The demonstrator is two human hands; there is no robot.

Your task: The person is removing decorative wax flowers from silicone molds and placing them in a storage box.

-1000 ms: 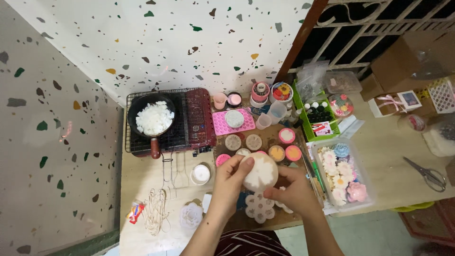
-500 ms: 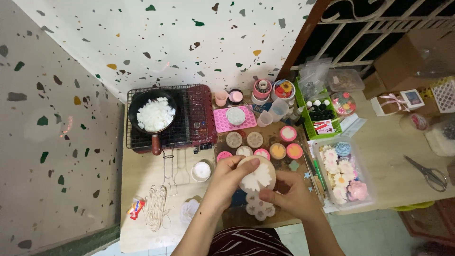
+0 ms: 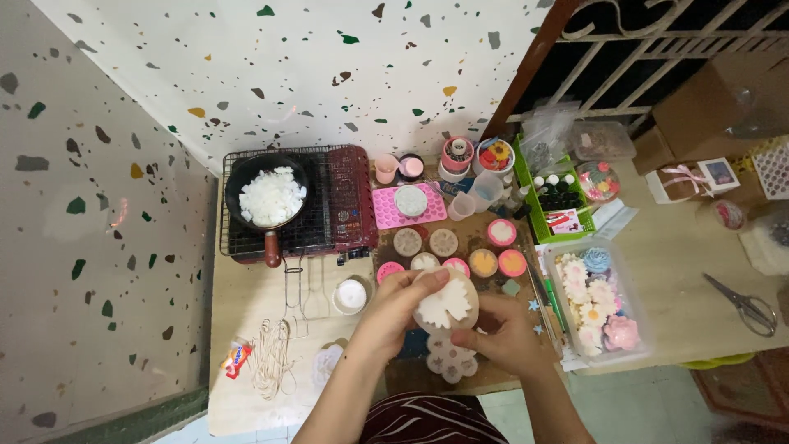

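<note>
While both hands meet over the near edge of the table, a round, pale cream silicone mould with a white flower-shaped casting (image 3: 445, 301) in its face is held between them, tilted up toward the camera. It is gripped from the left by the left hand (image 3: 393, 314), whose thumb is laid across the upper rim and whose fingers are curled behind; the right hand (image 3: 505, 333) is closed round its lower right edge from beneath. No clear long axis can be given, since the mould is round; neither hand is nearer, as both touch it. What the fingertips do behind the mould is hidden.

Directly under the hands a white flower-cluster mould (image 3: 450, 359) is seen, partly covered. Just beyond the hands, small round pink and tan moulds (image 3: 501, 233) are set out in rows. To the right of the right hand a clear plastic box of pastel flower shapes (image 3: 595, 300) is placed. Well beyond the left hand, a black pan of white chunks (image 3: 267, 196) rests on a wire rack. Its contents are too small to identify.
</note>
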